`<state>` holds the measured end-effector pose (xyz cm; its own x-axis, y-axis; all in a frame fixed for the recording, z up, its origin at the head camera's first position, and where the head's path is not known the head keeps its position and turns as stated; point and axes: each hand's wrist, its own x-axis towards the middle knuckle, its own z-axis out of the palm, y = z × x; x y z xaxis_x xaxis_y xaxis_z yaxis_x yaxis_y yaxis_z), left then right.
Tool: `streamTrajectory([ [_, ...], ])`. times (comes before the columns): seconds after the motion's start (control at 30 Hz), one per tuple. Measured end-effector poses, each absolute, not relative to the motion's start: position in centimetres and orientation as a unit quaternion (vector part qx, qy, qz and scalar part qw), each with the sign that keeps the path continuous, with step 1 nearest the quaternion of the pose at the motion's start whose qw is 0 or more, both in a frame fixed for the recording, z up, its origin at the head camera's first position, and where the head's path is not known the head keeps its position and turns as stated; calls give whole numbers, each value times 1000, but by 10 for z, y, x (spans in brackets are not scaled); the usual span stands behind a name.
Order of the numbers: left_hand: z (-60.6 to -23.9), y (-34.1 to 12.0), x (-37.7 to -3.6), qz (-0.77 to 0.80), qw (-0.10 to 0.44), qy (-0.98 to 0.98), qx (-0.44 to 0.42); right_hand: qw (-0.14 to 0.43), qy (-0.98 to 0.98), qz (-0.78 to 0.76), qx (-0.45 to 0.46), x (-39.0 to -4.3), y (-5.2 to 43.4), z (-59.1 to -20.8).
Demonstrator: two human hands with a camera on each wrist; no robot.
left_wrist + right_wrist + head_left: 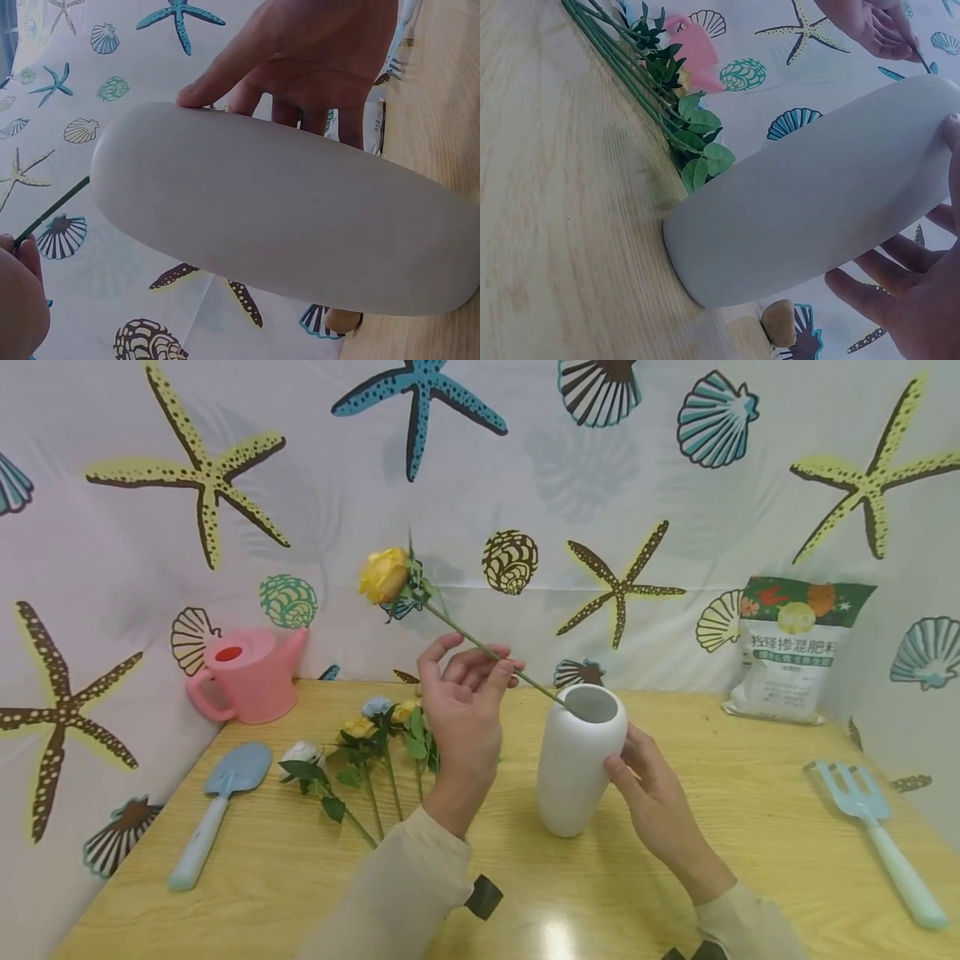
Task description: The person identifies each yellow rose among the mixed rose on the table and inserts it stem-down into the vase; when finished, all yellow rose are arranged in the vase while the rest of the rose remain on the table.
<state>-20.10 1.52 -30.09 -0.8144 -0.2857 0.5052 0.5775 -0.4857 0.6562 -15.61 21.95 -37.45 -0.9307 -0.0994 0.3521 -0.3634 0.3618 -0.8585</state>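
A yellow rose [386, 574] on a long green stem slants down to the right. My left hand [467, 710] pinches that stem between thumb and fingers. The stem's lower end reaches the left rim of a white vase [573, 768]; whether the tip is inside cannot be told. The vase leans slightly to the right, its base on the table. From the right, my right hand [660, 797] grips it, thumb on the near side and fingers behind. In the right wrist view, the fingers [870, 296] of this hand lie along the vase's side.
More artificial flowers [360, 727] lie left of the vase. A blue trowel [238, 768] and pink watering can [258, 681] stand farther left. At right are a fertilizer bag [795, 652] and a blue hand fork [862, 802]. A brown stone [779, 322] sits behind the vase.
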Motion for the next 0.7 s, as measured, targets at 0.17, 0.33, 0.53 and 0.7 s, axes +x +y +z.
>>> streamTrajectory([
  [0.17,-303,27,-203,-809,230,-510,-183,123,-819,542,142,-156,218,-375],
  [0.33,-304,33,-207,-731,234,-615,-180,124,-822,537,143,-155,218,-375],
  [0.53,-303,38,-209,-668,184,-699,-175,121,-825,534,139,-155,219,-375],
  [0.7,-301,37,-207,-643,154,-728,-181,118,-824,536,141,-155,219,-375],
])
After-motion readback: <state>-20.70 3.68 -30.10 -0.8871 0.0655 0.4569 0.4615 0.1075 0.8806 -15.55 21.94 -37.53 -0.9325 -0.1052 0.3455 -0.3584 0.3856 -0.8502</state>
